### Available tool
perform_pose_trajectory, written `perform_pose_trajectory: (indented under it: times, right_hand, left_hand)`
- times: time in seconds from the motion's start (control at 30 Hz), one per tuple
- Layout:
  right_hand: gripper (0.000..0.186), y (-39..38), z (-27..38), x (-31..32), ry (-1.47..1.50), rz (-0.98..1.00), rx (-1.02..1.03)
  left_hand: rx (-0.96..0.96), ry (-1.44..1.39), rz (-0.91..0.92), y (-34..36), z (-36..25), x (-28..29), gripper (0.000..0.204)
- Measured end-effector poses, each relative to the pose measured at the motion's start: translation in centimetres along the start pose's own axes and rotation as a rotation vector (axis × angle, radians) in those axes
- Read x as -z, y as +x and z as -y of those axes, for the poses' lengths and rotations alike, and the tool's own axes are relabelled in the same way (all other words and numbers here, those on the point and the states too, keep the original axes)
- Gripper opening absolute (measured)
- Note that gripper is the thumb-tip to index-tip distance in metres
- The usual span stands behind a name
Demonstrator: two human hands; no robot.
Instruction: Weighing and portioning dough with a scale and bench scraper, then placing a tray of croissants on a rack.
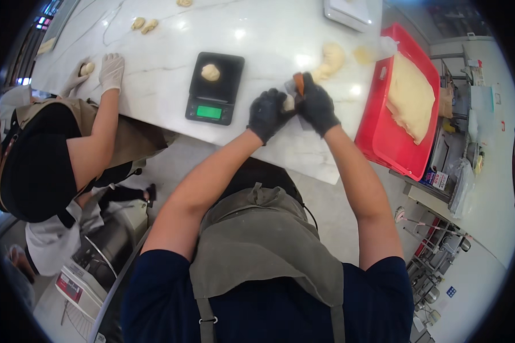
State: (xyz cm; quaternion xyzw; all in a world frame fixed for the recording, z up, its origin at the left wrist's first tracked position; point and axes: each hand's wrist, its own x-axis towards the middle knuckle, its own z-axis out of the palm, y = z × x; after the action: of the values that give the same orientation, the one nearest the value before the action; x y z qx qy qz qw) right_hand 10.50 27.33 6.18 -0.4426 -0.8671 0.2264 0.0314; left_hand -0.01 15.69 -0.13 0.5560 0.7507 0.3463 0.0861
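Note:
Both my hands wear black gloves and meet over the near edge of the marble table. In my left hand [267, 114], curled fingers hold a small dough piece [289, 103]. Closed round a dough scraper with an orange-brown handle [298, 83] is my right hand [319, 107]; its metal blade is partly hidden by the glove. Just beyond that hand lies a pale strip of dough [330, 59]. To the left stands a black kitchen scale [202, 95] with a green lit display, a lump of dough [210, 72] resting on its platform.
At the right, a red tub [372, 123] holds a large slab of dough [411, 96]. A white device [349, 12] stands at the far edge. Several dough pieces [149, 26] lie far left on the table [154, 63]. On the left, a co-worker's white-gloved hands [112, 71] are beside a dough ball [87, 68].

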Motion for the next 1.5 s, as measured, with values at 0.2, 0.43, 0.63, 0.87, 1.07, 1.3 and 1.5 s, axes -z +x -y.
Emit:
perform_pose_trajectory:
  times: [0.2, 0.43, 0.63, 0.87, 1.07, 1.3, 1.5]
  right_hand:
    - [0.038, -3.1, -2.0, 2.5, 0.778, -0.34, 0.014]
    - [0.042, -15.2, -8.6, 2.1, 0.929, -0.415, -0.349]
    - [0.037, -15.8, -9.3, 1.0, 0.852, -0.455, -0.314]
    - [0.041, -9.4, -5.4, 5.3, 0.583, -0.376, 0.01]
    - [0.042, -0.7, -3.5, 5.3, 0.233, -0.046, -0.095]
    - [0.042, 4.7, -5.0, 0.9, 0.64, -0.021, 0.02]
    - [0.039, -6.5, -8.6, 0.9, 1.048, -0.338, -0.243]
  left_hand:
    - [0.132, -0.802, -0.309, -1.5, 2.9, 4.6, 0.052]
    - [0.605, -0.973, -0.154, -1.1, 10.7, 15.9, 0.046]
    - [0.429, 0.327, 0.329, 5.9, 6.4, 13.9, 0.045]
    - [0.332, -1.291, -0.041, 6.2, 8.6, 8.5, 0.048]
    - [-0.101, 0.11, 0.145, 5.0, -0.4, -3.3, 0.085]
    - [-0.129, -0.214, 0.09, 2.8, 0.4, -1.9, 0.044]
    - [0.62, -1.372, -0.074, -3.0, 8.3, 11.5, 0.037]
